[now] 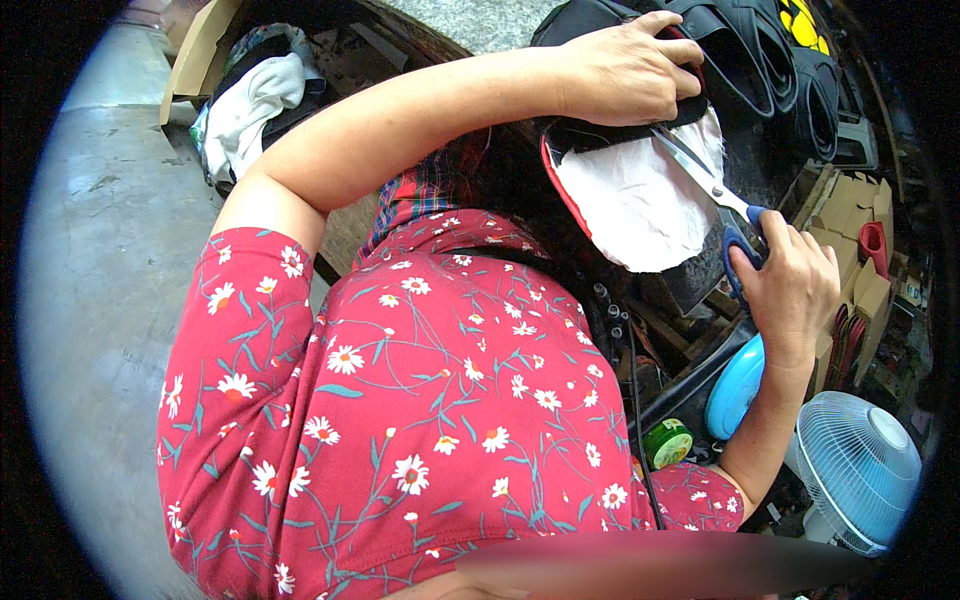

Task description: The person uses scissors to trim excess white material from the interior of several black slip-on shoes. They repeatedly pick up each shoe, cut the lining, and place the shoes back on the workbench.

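Observation:
My left hand is closed on a black piece with red edging at the top of the head view. A white lining sheet with an uneven edge spreads out from under the black part. My right hand grips a pair of scissors by its blue handles. The silver blades lie over the white lining, and their tips reach the black part close to my left fingers. Part of the black piece is hidden behind my left hand.
Black curved pieces are stacked beyond my hands, with yellow pieces at their far end. On the right are cardboard boxes, a blue round lid-like object, a green tin and a fan. White cloth lies far left.

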The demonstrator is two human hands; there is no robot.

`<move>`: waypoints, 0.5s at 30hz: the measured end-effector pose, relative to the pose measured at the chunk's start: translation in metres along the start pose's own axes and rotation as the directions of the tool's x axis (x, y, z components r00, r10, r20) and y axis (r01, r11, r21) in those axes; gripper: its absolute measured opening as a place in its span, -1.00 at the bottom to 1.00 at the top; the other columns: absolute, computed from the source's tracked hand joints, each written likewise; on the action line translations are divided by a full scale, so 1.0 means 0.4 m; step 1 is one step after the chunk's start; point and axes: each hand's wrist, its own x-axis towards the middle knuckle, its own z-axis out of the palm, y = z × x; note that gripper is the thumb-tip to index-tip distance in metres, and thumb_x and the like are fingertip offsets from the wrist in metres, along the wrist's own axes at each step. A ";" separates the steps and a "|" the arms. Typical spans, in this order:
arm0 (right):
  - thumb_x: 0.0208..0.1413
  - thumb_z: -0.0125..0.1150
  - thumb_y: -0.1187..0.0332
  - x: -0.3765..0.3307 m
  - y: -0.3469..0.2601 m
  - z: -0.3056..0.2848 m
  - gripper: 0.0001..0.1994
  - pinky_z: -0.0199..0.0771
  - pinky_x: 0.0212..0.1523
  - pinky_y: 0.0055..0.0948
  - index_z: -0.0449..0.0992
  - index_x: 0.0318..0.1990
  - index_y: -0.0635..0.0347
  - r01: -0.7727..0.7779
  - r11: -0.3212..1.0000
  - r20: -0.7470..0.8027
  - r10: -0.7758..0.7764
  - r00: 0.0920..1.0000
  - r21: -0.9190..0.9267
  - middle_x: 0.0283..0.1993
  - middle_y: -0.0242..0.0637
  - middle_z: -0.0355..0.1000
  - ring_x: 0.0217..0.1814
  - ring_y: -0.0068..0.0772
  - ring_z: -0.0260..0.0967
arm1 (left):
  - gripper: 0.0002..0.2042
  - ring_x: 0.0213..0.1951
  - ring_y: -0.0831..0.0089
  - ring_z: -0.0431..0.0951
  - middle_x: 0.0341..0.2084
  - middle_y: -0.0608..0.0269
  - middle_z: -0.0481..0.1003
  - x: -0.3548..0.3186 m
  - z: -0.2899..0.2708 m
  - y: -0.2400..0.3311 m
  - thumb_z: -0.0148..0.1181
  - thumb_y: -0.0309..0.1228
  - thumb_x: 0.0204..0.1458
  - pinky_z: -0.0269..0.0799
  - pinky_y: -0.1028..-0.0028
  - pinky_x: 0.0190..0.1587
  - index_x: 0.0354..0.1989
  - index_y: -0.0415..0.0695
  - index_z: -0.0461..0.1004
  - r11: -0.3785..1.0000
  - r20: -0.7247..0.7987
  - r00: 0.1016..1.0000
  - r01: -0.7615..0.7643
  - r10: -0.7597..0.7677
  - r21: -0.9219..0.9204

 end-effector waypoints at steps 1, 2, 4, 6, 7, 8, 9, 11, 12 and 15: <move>-0.22 0.54 0.20 0.000 0.000 -0.002 -0.63 0.36 -0.24 -0.27 0.54 -0.23 0.03 0.012 1.000 -0.008 -0.012 1.000 -0.001 -0.39 -0.33 0.55 -0.31 -0.29 0.49 | -0.83 0.02 0.27 0.34 -0.37 0.39 0.41 0.000 0.003 0.000 0.15 -0.24 -0.13 0.10 -0.05 0.25 -0.67 0.03 0.52 1.000 -0.006 1.000 0.004 -0.004 -0.006; -0.22 0.53 0.21 0.001 0.001 -0.003 -0.63 0.36 -0.24 -0.28 0.53 -0.24 0.03 0.023 1.000 -0.016 -0.023 1.000 -0.001 -0.40 -0.33 0.55 -0.31 -0.29 0.49 | -0.83 0.02 0.27 0.34 -0.38 0.39 0.41 0.001 0.005 -0.001 0.16 -0.24 -0.14 0.09 -0.05 0.25 -0.67 0.03 0.52 1.000 -0.012 1.000 0.008 -0.008 -0.013; -0.20 0.53 0.22 0.003 0.002 -0.004 -0.65 0.36 -0.24 -0.28 0.52 -0.25 0.03 0.044 0.999 -0.017 -0.044 0.999 -0.003 -0.41 -0.33 0.54 -0.32 -0.29 0.49 | -0.84 0.01 0.26 0.34 -0.37 0.38 0.41 0.003 0.005 -0.002 0.17 -0.25 -0.14 0.08 -0.05 0.25 -0.67 0.02 0.52 0.999 -0.025 1.000 0.014 -0.015 -0.033; -0.18 0.52 0.24 0.005 0.003 -0.003 -0.67 0.37 -0.25 -0.30 0.50 -0.26 0.03 0.064 0.998 -0.004 -0.064 0.998 -0.005 -0.42 -0.34 0.53 -0.33 -0.29 0.48 | -0.85 0.01 0.25 0.34 -0.36 0.37 0.41 0.004 0.004 -0.003 0.18 -0.26 -0.15 0.07 -0.04 0.25 -0.67 0.02 0.52 0.998 -0.038 0.999 0.018 -0.020 -0.059; -0.18 0.51 0.24 0.006 0.004 -0.002 -0.67 0.37 -0.25 -0.30 0.50 -0.27 0.03 0.076 0.997 0.008 -0.076 0.997 -0.018 -0.43 -0.34 0.53 -0.34 -0.29 0.48 | -0.86 0.02 0.25 0.34 -0.35 0.36 0.42 0.006 0.003 -0.003 0.19 -0.26 -0.17 0.07 -0.04 0.25 -0.66 0.02 0.53 0.998 -0.036 0.999 0.021 -0.024 -0.060; -0.17 0.51 0.25 0.006 0.004 -0.001 -0.68 0.37 -0.26 -0.30 0.49 -0.28 0.03 0.089 0.996 0.020 -0.088 0.996 -0.031 -0.43 -0.34 0.53 -0.35 -0.29 0.48 | -0.87 0.02 0.24 0.34 -0.35 0.36 0.42 0.006 0.003 -0.003 0.20 -0.27 -0.18 0.07 -0.04 0.25 -0.65 0.02 0.53 0.998 -0.034 0.999 0.025 -0.027 -0.060; -0.16 0.50 0.25 0.005 0.005 -0.001 -0.69 0.38 -0.26 -0.30 0.48 -0.29 0.02 0.099 0.994 0.035 -0.098 0.995 -0.051 -0.44 -0.34 0.52 -0.36 -0.29 0.48 | -0.88 0.03 0.24 0.34 -0.34 0.35 0.42 0.007 0.003 -0.003 0.22 -0.27 -0.19 0.07 -0.04 0.25 -0.64 0.02 0.54 0.998 -0.032 0.999 0.028 -0.030 -0.060; -0.16 0.50 0.25 0.006 0.007 -0.001 -0.69 0.39 -0.28 -0.28 0.48 -0.29 0.03 0.111 0.994 0.018 -0.111 0.994 -0.007 -0.45 -0.32 0.52 -0.37 -0.27 0.49 | -0.90 0.04 0.23 0.33 -0.32 0.33 0.43 0.008 0.002 -0.006 0.24 -0.28 -0.22 0.07 -0.02 0.25 -0.62 0.02 0.55 0.997 -0.025 0.999 0.031 -0.032 -0.066; -0.16 0.50 0.24 0.007 0.009 -0.002 -0.68 0.40 -0.28 -0.27 0.47 -0.29 0.03 0.121 0.993 0.018 -0.121 0.993 0.010 -0.45 -0.31 0.52 -0.38 -0.25 0.49 | -0.91 0.05 0.23 0.33 -0.31 0.32 0.43 0.008 0.002 -0.007 0.25 -0.28 -0.23 0.07 -0.01 0.25 -0.61 0.02 0.55 0.997 -0.021 0.999 0.032 -0.033 -0.069; -0.15 0.50 0.21 0.010 0.010 -0.010 -0.67 0.41 -0.29 -0.22 0.47 -0.28 0.05 -0.027 0.999 0.115 0.024 0.993 0.023 -0.47 -0.27 0.52 -0.38 -0.20 0.51 | -0.92 0.05 0.23 0.33 -0.31 0.31 0.43 0.009 0.001 -0.013 0.27 -0.29 -0.25 0.06 0.02 0.25 -0.60 0.02 0.56 0.996 -0.024 0.999 0.044 -0.046 -0.083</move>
